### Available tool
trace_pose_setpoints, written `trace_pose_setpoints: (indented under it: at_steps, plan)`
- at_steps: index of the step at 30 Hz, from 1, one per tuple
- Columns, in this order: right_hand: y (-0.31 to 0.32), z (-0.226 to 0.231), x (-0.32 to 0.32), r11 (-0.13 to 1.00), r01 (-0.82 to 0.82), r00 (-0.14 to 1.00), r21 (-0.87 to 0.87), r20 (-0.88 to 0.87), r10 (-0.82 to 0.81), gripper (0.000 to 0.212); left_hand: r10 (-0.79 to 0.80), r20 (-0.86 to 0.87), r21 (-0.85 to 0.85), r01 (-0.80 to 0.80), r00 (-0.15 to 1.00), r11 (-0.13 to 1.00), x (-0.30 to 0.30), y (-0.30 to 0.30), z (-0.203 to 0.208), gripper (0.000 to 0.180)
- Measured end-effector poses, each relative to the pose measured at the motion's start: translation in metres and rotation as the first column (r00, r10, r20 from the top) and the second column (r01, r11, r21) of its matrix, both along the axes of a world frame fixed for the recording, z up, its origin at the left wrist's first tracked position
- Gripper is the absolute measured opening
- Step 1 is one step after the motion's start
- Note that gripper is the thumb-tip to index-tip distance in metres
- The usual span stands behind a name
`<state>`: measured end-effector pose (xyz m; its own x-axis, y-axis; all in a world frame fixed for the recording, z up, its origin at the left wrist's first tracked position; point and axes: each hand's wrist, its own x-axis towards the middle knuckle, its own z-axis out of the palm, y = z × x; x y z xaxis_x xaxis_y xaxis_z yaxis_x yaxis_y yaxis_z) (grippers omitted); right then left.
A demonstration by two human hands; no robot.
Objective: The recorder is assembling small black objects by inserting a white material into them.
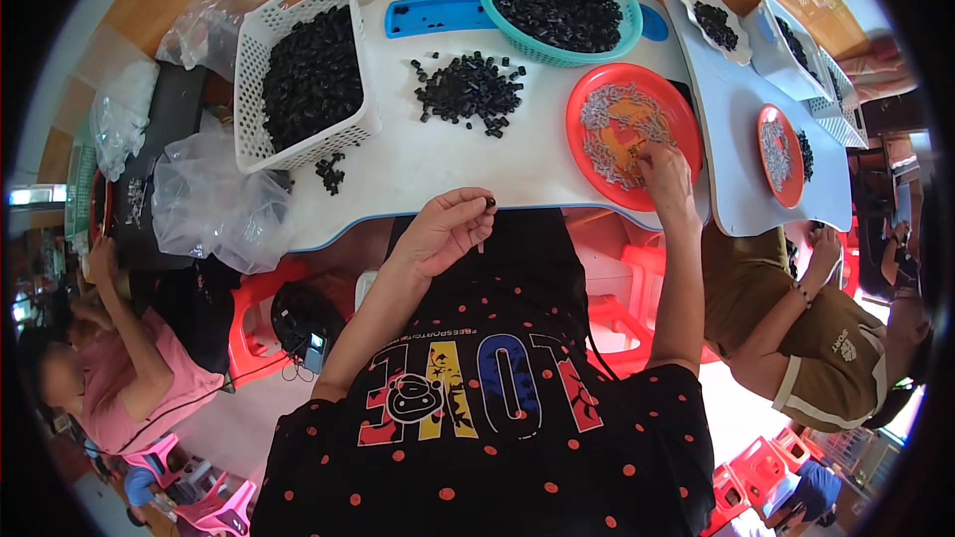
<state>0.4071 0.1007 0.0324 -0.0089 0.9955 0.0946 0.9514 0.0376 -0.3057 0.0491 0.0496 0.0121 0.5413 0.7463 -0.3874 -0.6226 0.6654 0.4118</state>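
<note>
Pinching a small black piece (490, 203) between thumb and forefinger, left hand (453, 229) hangs at the near edge of the table (418, 174). Right hand (665, 174) dips over a red plate (688, 124), fingertips drawn together among thin silver pieces (601, 111); cannot tell whether one is gripped. Step in hand, by the look of it: picking from the plate while the left keeps its piece ready. A clean lift would seem to call for a light fingertip grip on a single sliver. Beyond the left hand, a loose black pile (468, 91); farther left, a full white basket (370, 104); beyond the right hand, a full teal basket (557, 54). Writing: big coloured letters (512, 383) and a smaller pale line on the black shirt (328, 457) below the hands; pale lettering on a neighbour's brown shirt (831, 378), right of the right hand. No label made out on baskets or plate.
</note>
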Motion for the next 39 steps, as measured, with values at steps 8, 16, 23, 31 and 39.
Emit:
trace_pose_setpoints:
  at_steps: [8,16,23,31,39]
  plan:
    - [-0.004,0.01,0.006,0.985,0.169,0.948,0.034,-0.279,-0.153,0.021,0.008,0.002,0.014,-0.008,1.0,1.0,-0.007,-0.002,-0.002,0.014]
    - [-0.011,0.03,-0.005,0.945,0.314,0.819,-0.094,-0.477,-0.32,0.02,0.017,0.024,-0.003,-0.017,1.0,1.0,-0.006,-0.001,-0.002,0.014]
    - [-0.035,0.054,-0.105,0.995,0.082,0.355,-0.053,-0.932,-0.078,0.015,0.114,-0.008,0.069,-0.114,0.993,0.991,0.0,-0.005,0.014,0.013]
    - [-0.05,0.068,-0.182,0.957,-0.286,0.568,0.044,-0.797,0.206,0.015,0.23,-0.009,0.135,-0.227,0.973,0.965,-0.007,-0.013,0.034,0.011]
    - [-0.056,0.07,-0.188,0.959,-0.264,0.587,0.103,-0.771,0.245,0.016,0.255,-0.086,0.155,-0.24,0.963,0.958,-0.01,-0.015,0.031,0.011]
